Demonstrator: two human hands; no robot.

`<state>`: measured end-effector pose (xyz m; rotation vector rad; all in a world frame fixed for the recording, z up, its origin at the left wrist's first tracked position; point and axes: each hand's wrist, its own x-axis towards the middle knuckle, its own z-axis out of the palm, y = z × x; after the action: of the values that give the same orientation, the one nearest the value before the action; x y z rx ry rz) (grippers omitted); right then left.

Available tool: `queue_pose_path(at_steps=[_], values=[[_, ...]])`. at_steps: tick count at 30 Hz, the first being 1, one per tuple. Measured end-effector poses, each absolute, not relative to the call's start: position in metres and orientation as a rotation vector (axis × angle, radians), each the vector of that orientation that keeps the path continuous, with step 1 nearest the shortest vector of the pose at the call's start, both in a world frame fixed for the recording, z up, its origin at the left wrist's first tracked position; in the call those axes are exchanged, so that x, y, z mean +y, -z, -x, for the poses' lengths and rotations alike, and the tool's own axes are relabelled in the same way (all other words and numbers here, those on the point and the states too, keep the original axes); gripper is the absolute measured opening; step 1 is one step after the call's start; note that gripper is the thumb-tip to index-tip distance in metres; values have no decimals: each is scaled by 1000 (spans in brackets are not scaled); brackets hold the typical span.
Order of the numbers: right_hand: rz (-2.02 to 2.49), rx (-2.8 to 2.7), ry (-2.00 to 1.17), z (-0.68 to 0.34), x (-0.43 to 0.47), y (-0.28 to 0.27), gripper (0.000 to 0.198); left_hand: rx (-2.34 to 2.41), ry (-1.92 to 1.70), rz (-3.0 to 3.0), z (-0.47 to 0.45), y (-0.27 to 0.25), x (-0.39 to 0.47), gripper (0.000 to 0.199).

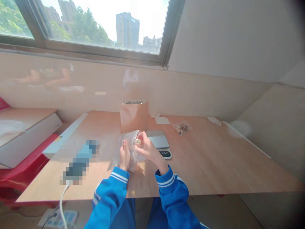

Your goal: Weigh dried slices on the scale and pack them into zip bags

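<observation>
A clear plastic bag [126, 140] is up in front of me over the near middle of the table. My left hand [125, 156] is closed on the side of this bag. At the bag's mouth, my right hand [148, 149] pinches a small pale piece [138, 142], too small to name. More pieces show dimly through the plastic, low in the bag. Just beyond my right wrist lies a flat kitchen scale [157, 139] with a dark display. Behind the bag stands an open brown paper pouch [133, 116].
A small clear bag of brownish pieces [182, 128] lies right of the scale, near a white paper slip [162, 120]. At left is a blurred-out phone-like object [79, 162] with a white cable [61, 203] running off the table's front edge. A red stool [35, 159] stands further left.
</observation>
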<state>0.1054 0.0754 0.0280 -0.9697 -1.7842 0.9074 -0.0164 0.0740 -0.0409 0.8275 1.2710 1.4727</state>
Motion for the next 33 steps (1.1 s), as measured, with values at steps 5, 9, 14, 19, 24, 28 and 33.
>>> queue_pose_path(at_steps=[5, 9, 14, 19, 24, 28, 33], values=[[964, -1888, -1016, -113, 76, -24, 28, 1237, -1487, -834, 17, 44, 75, 70], [1002, -1992, -905, -117, 82, -22, 5, 1298, -1524, -895, 19, 44, 74, 66], [1040, -1979, -972, -117, 87, -12, 19, 1404, -1540, -937, 22, 51, 73, 65], [1084, -2042, -972, -123, 86, -18, 25, 1420, -1526, -952, 22, 51, 74, 61], [1185, -2027, -1006, -137, 83, -36, 15, 1429, -1501, -955, 22, 51, 77, 55], [1061, -1977, -1119, -135, 84, -37, 15, 1447, -1482, -969, 21, 53, 78, 54], [993, -1937, -1151, -121, 86, -25, 26, 1429, -1505, -1030, 22, 57, 77, 46]])
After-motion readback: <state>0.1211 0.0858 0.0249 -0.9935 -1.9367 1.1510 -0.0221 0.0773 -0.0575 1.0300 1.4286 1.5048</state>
